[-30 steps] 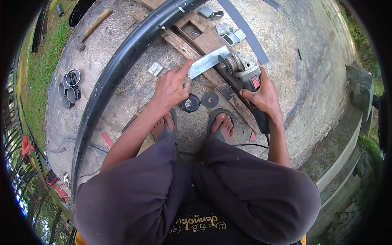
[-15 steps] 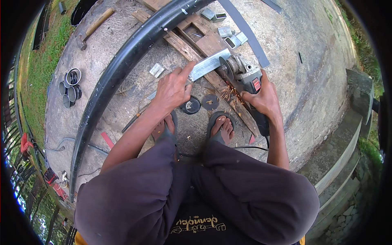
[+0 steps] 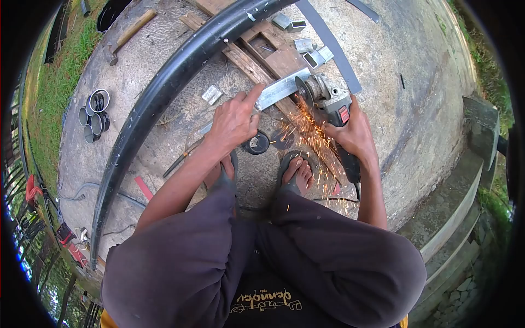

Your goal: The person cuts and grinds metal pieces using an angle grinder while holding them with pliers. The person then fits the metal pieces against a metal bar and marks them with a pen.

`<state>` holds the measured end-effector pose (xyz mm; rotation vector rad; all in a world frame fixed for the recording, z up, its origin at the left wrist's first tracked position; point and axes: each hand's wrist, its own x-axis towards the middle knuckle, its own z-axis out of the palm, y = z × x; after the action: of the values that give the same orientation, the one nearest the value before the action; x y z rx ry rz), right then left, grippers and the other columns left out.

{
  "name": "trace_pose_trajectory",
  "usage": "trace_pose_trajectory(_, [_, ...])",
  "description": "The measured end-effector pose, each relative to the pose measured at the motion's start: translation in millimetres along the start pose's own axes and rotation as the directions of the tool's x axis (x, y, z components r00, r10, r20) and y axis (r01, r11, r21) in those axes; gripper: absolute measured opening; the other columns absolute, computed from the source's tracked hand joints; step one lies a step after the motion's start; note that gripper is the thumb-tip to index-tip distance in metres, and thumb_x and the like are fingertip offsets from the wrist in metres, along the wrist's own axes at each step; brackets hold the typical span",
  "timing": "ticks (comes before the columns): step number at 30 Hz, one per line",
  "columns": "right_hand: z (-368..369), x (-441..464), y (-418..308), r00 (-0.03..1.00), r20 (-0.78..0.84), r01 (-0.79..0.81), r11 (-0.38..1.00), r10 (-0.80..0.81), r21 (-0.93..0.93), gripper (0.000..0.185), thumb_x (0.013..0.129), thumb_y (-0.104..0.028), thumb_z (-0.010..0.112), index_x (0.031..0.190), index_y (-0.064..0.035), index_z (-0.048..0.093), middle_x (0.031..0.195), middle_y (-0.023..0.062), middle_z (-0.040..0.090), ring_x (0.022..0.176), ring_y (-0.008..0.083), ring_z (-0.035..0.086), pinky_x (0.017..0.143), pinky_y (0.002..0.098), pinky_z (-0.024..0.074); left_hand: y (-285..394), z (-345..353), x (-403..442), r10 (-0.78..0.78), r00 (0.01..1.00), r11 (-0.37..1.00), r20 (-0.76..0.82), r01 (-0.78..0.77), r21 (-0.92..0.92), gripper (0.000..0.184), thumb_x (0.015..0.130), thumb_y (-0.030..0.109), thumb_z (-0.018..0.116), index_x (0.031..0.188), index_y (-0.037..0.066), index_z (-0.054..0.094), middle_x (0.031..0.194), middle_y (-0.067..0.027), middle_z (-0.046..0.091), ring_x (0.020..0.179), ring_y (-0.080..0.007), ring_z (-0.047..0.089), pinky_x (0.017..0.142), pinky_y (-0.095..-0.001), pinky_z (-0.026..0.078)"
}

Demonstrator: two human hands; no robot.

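Note:
My right hand [image 3: 353, 131] is wrapped round a grey and black angle grinder [image 3: 334, 104] with a red switch. Its dark disc [image 3: 304, 92] meets the far part of a silver metal tube [image 3: 282, 89], and orange sparks [image 3: 311, 123] stream from there toward my right foot. My left hand [image 3: 235, 117] grips the tube's near part, index finger stretched along it. The tube rests across a worn wooden plank [image 3: 273, 71]. A black round disc or lid [image 3: 257, 143] lies between my feet. Several short cut pieces of tube [image 3: 318, 57] lie beyond the grinder.
A long curved black pipe [image 3: 164, 82] arches across the left. A hammer [image 3: 131, 34] and several short black pipe rings [image 3: 97, 115] lie farther left. A flat grey strip [image 3: 333, 49] lies at the back, and a concrete step [image 3: 448, 202] borders the right. My sandalled feet [image 3: 297, 174] are close to the sparks.
The spark stream has grown much denser and longer, reaching down past my right foot. Both hands keep their grips, with the view shifted slightly.

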<state>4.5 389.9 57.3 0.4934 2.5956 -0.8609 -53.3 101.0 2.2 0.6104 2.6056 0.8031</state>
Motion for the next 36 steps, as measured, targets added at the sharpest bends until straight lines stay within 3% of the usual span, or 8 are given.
trace_pose_trajectory(13, [0.5, 4.7, -1.5, 1.000, 0.007, 0.001, 1.000, -0.001, 0.017, 0.101, 0.068, -0.025, 0.079, 0.147, 0.0194, 0.035, 0.101, 0.0370, 0.070, 0.099, 0.0463, 0.072, 0.090, 0.0477, 0.0558, 1.0, 0.4, 0.3, 0.001, 1.000, 1.000, 0.005, -0.001, 0.000, 0.073, 0.082, 0.010, 0.075, 0.150, 0.017, 0.048, 0.099, -0.0245, 0.068, 0.083, -0.0486, 0.070, 0.073, -0.0549, 0.058])
trace_pose_trajectory(16, [3.5, 5.1, 1.0, 1.000, -0.012, -0.027, 0.999, 0.027, 0.022, 0.096, 0.068, -0.022, 0.084, 0.150, 0.0050, 0.042, 0.110, 0.0283, 0.073, 0.103, 0.0400, 0.073, 0.092, 0.0451, 0.0553, 4.0, -2.0, 0.6, -0.005, 1.000, 1.000, 0.018, 0.005, -0.006, 0.074, 0.082, 0.010, 0.075, 0.150, 0.017, 0.048, 0.099, -0.0243, 0.068, 0.084, -0.0486, 0.070, 0.073, -0.0551, 0.058])
trace_pose_trajectory(21, [-2.5, 3.7, -12.7, 0.997, 0.014, -0.073, 0.997, 0.073, 0.013, 0.100, 0.069, -0.021, 0.085, 0.151, 0.0103, 0.039, 0.113, 0.0286, 0.073, 0.106, 0.0370, 0.073, 0.094, 0.0427, 0.0549, 4.3, -0.6, -0.6, 0.010, 1.000, 1.000, 0.007, -0.010, -0.015, 0.071, 0.081, 0.007, 0.068, 0.149, 0.014, 0.047, 0.097, -0.0240, 0.066, 0.083, -0.0474, 0.071, 0.073, -0.0556, 0.059])
trace_pose_trajectory(24, [0.0, 6.4, -6.6, 0.999, 0.011, -0.047, 0.999, 0.047, 0.014, 0.100, 0.068, -0.022, 0.085, 0.150, 0.0137, 0.038, 0.114, 0.0292, 0.072, 0.107, 0.0365, 0.072, 0.095, 0.0422, 0.0548, 5.4, -1.9, 0.4, -0.014, 1.000, 1.000, 0.015, 0.015, -0.015, 0.075, 0.082, 0.009, 0.075, 0.150, 0.018, 0.047, 0.099, -0.0236, 0.068, 0.085, -0.0488, 0.070, 0.074, -0.0560, 0.058])
trace_pose_trajectory(28, [-0.7, 6.2, -7.3, 0.999, 0.012, -0.046, 0.999, 0.046, 0.012, 0.099, 0.068, -0.022, 0.084, 0.149, 0.0139, 0.039, 0.114, 0.0295, 0.072, 0.107, 0.0366, 0.072, 0.095, 0.0421, 0.0547, 3.7, -0.9, 0.4, -0.007, 1.000, 1.000, 0.013, 0.007, -0.021, 0.075, 0.081, 0.009, 0.075, 0.150, 0.018, 0.047, 0.100, -0.0234, 0.067, 0.085, -0.0488, 0.070, 0.074, -0.0558, 0.058])
trace_pose_trajectory(31, [2.9, 8.0, -0.2, 0.999, -0.025, 0.040, 0.999, -0.040, 0.014, 0.099, 0.068, -0.023, 0.079, 0.146, 0.0199, 0.036, 0.103, 0.0368, 0.071, 0.100, 0.0478, 0.072, 0.090, 0.0474, 0.0561, 4.2, -0.5, 0.5, -0.001, 1.000, 1.000, 0.014, 0.001, -0.015, 0.076, 0.081, 0.008, 0.075, 0.150, 0.017, 0.047, 0.100, -0.0231, 0.067, 0.085, -0.0486, 0.070, 0.073, -0.0556, 0.059])
trace_pose_trajectory(34, [4.3, 10.8, 4.4, 1.000, 0.002, 0.009, 0.999, -0.009, 0.031, 0.099, 0.068, -0.023, 0.085, 0.148, 0.0155, 0.039, 0.115, 0.0314, 0.071, 0.109, 0.0387, 0.072, 0.095, 0.0422, 0.0544, 3.3, -0.2, 0.5, 0.007, 1.000, 1.000, 0.012, -0.007, -0.014, 0.076, 0.080, 0.008, 0.076, 0.150, 0.017, 0.047, 0.099, -0.0226, 0.067, 0.084, -0.0484, 0.070, 0.073, -0.0554, 0.059])
trace_pose_trajectory(36, [2.3, 9.3, -1.1, 1.000, -0.001, -0.014, 1.000, 0.014, 0.009, 0.100, 0.068, -0.023, 0.085, 0.148, 0.0159, 0.039, 0.115, 0.0316, 0.071, 0.109, 0.0391, 0.072, 0.095, 0.0421, 0.0544, 4.1, -0.7, 0.6, 0.002, 1.000, 1.000, 0.016, -0.002, -0.009, 0.077, 0.080, 0.007, 0.076, 0.150, 0.017, 0.047, 0.098, -0.0224, 0.066, 0.083, -0.0482, 0.070, 0.072, -0.0553, 0.059])
